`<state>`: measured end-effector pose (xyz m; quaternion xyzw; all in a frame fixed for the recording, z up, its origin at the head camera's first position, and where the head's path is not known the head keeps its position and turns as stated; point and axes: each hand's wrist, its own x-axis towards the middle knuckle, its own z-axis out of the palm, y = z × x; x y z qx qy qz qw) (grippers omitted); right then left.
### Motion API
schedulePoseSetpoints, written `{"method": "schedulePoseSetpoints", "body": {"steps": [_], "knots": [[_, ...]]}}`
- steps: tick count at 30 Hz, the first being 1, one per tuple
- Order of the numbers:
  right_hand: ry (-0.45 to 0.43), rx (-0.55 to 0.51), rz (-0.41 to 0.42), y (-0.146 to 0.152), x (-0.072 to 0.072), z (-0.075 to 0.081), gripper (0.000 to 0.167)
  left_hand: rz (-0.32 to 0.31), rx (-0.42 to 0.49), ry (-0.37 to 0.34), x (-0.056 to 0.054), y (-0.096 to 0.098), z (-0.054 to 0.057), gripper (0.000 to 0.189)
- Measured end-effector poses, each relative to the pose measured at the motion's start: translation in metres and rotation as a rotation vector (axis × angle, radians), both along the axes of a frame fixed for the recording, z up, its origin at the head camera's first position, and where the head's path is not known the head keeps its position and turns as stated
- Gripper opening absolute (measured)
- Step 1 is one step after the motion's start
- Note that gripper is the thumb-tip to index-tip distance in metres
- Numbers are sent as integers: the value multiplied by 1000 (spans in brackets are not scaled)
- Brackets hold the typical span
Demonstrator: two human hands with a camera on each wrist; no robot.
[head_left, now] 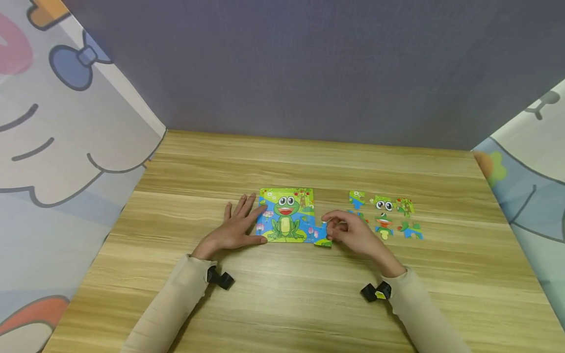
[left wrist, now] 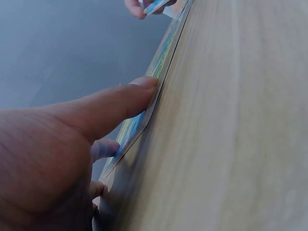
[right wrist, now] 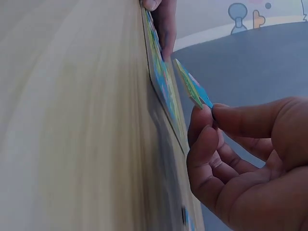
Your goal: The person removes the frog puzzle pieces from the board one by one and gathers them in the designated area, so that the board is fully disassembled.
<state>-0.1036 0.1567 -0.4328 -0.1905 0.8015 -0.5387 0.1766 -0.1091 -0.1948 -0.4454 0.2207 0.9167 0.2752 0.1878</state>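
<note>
A flat square board (head_left: 286,223) printed with a green frog lies on the table. My left hand (head_left: 236,228) rests at its left side with fingers spread, the thumb (left wrist: 144,83) on the near-left corner and a fingertip on the left edge. Between thumb and fingers, my right hand (head_left: 355,235) pinches a blue and green jigsaw piece (head_left: 323,237) with pink tulips. From the head this piece overlaps the board's lower right corner. In the right wrist view the jigsaw piece (right wrist: 191,85) is tilted and held above the board's surface.
Right of the board lie several loose jigsaw pieces, among them an eyes piece (head_left: 384,205), a mouth piece (head_left: 383,221) and a flower piece (head_left: 357,198). My right hand partly covers others. A grey panel (head_left: 318,73) rises behind the wooden table (head_left: 282,304).
</note>
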Motion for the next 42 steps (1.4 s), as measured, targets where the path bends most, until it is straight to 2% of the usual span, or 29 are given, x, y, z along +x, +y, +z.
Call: {"method": "schedulePoseSetpoints", "body": {"steps": [11,19,26,37,42], "knots": [[-25,59,-46,39,13,-2,28,2,13,6,1,-1,0,89],[77,150,-78,60,17,-3,26,3,13,5,0,1,0,89],[175,287,-125,67,19,-4,23,6,11,3,-1,1,2,88],[273,353,-127,63,22,-3,21,-1,11,-1,0,2,1,89],[289,391,-135,59,22,-6,21,-2,10,-1,0,1,1,89]]}}
